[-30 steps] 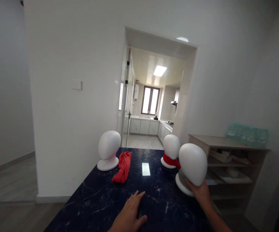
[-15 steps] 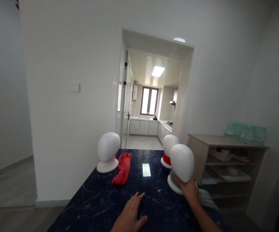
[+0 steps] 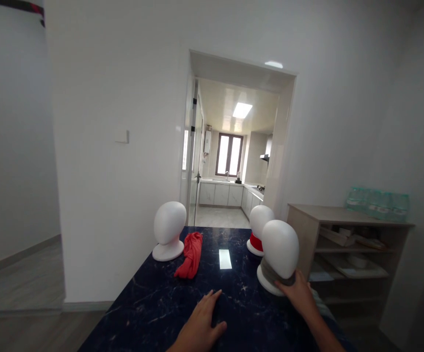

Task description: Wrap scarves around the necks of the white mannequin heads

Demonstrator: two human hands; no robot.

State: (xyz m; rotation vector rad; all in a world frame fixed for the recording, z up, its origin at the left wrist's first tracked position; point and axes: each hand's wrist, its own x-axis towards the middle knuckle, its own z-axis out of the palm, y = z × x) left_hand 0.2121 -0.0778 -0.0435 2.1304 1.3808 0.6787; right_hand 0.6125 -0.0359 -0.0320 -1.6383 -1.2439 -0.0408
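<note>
My right hand (image 3: 299,292) is at the neck of the nearest white mannequin head (image 3: 280,249). Its thumb lies against the front of a grey-brown band (image 3: 271,275) around that neck; the other fingers are mostly hidden. Low over the dark blue table, my left hand (image 3: 202,320) is held with fingers stretched out and nothing in it. Behind the near head stands a second white mannequin head (image 3: 261,221) with a red band (image 3: 256,241) around its neck. At the far left stands a bare white mannequin head (image 3: 169,224), and a crumpled red cloth (image 3: 191,255) lies beside its base.
The marbled dark blue table (image 3: 153,303) reaches toward a doorway into a kitchen. A bright rectangle of light shows on its top. To the right stands a wooden shelf unit (image 3: 301,239) with wrapped water bottles (image 3: 378,203) on top. A greenish cloth (image 3: 321,304) is partly visible behind my right arm.
The view has turned slightly left. My right hand has shifted a little down and right on the near head's neck. My left hand has stayed almost still.
</note>
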